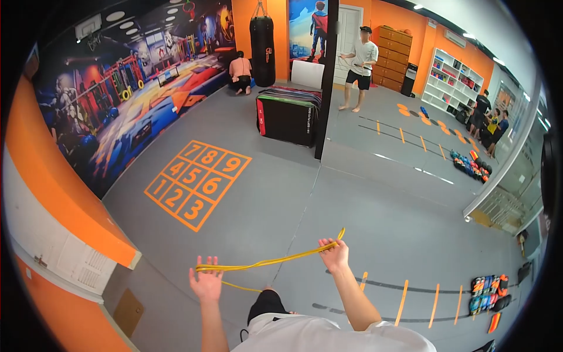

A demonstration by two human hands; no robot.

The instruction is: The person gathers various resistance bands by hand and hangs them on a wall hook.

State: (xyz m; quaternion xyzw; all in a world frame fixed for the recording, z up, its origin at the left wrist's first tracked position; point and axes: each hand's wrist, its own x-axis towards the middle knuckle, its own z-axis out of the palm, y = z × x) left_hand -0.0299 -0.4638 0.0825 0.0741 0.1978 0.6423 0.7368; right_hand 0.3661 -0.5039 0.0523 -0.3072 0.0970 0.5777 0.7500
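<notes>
A doubled yellow rope or band stretches between my two hands at waist height. On the left, its loop passes across my left hand, held between the thumb and the raised fingers. My right hand has its fingers curled around the other end, and a short loop sticks up above them. One loose strand hangs below the left hand towards my leg. Whether the yellow length has handles cannot be seen.
An orange number grid marks the grey floor ahead. Behind it are a black box, a punching bag and a crouching person. A wall mirror stands right. Floor ladder markings and stacked gear lie nearby.
</notes>
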